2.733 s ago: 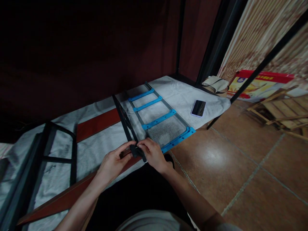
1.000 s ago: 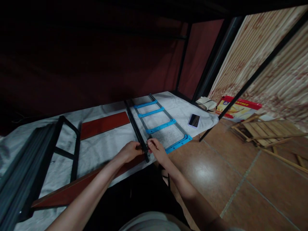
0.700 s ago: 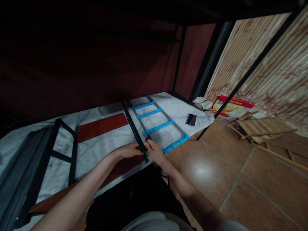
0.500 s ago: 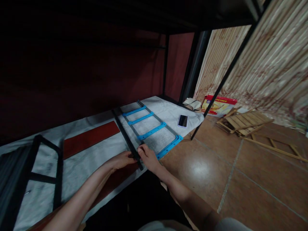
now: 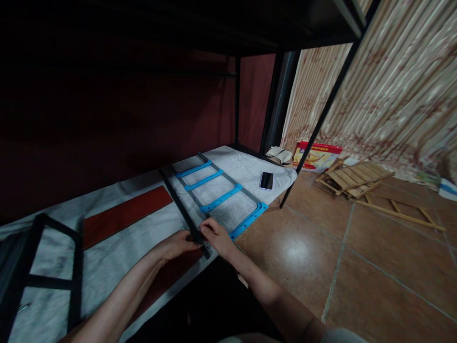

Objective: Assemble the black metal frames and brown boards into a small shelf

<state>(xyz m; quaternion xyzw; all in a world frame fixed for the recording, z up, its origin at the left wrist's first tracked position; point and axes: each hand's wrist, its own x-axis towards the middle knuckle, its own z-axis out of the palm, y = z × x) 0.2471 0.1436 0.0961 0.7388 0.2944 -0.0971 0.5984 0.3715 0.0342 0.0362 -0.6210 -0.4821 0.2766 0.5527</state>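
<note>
Clasping slim, straight black bar (image 5: pixel 181 206): left fingers (image 5: pixel 184 244) curled closed; right fingers (image 5: pixel 210 226) bunched, hold unclear.

Bar (image 5: pixel 183 209) black; rungs (image 5: pixel 221 198) bright blue; board (image 5: pixel 126 216) red-brown; cloth (image 5: pixel 121 262) white; curtain (image 5: pixel 403 85) beige, red-blotched.

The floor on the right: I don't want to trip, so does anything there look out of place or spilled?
Yes, the slatted wooden piece lies askew on the tiled floor, next to a ladder-like frame; they look like collapsed furniture. I can't tell whether they're damaged. No spill stands out; the bright patch looks like reflected light.
</note>
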